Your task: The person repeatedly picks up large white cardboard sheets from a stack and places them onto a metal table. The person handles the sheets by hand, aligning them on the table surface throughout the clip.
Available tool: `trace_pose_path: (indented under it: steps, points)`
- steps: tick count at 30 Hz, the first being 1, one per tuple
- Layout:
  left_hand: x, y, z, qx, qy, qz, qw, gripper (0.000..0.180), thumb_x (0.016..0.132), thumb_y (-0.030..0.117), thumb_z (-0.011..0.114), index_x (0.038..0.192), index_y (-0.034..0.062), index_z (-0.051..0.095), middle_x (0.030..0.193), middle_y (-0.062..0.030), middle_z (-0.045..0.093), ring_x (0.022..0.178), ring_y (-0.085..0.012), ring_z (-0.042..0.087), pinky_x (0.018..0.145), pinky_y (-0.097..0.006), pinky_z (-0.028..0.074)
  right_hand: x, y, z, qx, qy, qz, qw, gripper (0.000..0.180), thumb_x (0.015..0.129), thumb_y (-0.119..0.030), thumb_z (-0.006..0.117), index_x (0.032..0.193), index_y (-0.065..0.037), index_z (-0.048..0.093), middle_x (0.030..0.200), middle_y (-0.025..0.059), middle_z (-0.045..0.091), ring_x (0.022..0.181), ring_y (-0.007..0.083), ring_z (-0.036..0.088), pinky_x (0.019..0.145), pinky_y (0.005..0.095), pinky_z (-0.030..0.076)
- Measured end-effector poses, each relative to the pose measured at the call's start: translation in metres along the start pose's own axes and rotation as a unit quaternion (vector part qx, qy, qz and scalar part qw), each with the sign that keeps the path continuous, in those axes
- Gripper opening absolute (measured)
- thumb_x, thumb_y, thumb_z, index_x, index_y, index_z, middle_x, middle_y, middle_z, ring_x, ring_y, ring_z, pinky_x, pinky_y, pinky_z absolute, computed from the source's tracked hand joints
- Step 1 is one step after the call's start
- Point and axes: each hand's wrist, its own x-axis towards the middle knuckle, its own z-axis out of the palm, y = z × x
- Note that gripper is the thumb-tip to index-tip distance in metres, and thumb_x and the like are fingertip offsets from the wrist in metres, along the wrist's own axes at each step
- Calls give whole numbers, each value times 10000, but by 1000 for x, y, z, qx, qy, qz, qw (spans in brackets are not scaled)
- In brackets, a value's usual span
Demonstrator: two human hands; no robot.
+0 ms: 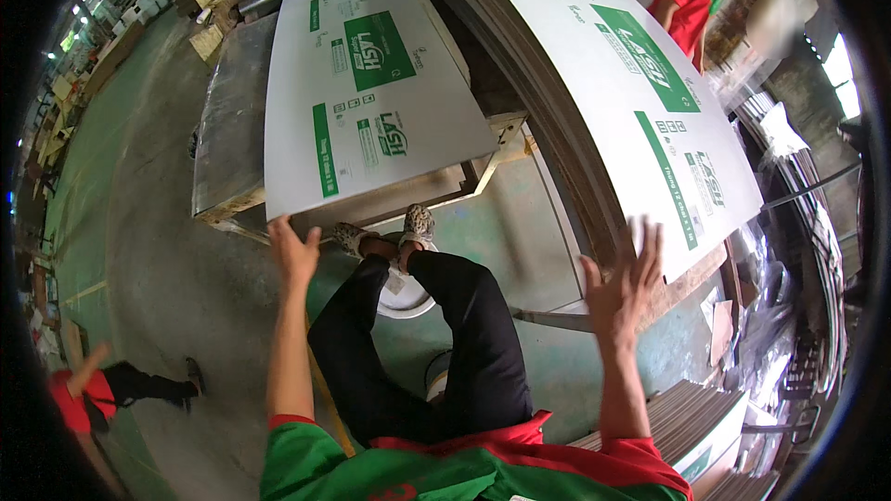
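A white printed cardboard sheet [297,144] with green panels lies flat on the metal-framed table in front of me. At its near left corner is my left hand [295,255], thumb apart from the fingers; the fingertips meet the sheet's edge, and whether they touch it I cannot tell. My right hand [620,301] is spread, fingers pointing up, at the near end of a tall stack of similar sheets [594,83]. It overlaps the stack's brown layered edge, with nothing seen in its grasp.
A metal side surface [227,121] flanks the table on the left. More stacked cardboard [691,417] stands low at my right. Co-workers are at far right [682,5] and lower left [83,399]. A round white stool [406,299] is under my feet.
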Motion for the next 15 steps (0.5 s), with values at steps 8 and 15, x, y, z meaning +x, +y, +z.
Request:
trace_pose_path:
  steps: [8, 15]
  points:
    - [-79, 159, -57, -348, -238, -17, 906, 523, 947, 395, 654, 1247, -18, 539, 1216, -218, 599, 1120, -350, 603, 949, -439, 502, 50, 63, -85, -59, 182, -185, 964, 235, 858, -70, 685, 1091, -47, 680, 1014, 112, 736, 883, 273, 714, 796, 379, 557]
    - [-154, 287, -108, -667, -450, -211, 555, 536, 936, 352, 664, 1261, -62, 565, 1131, -158, 655, 962, -236, 667, 831, -310, 539, -87, 9, -130, 98, 40, -274, 956, 418, 838, -188, 739, 1220, -53, 636, 1373, 173, 530, 1288, 307, 489, 1051, 442, 410]
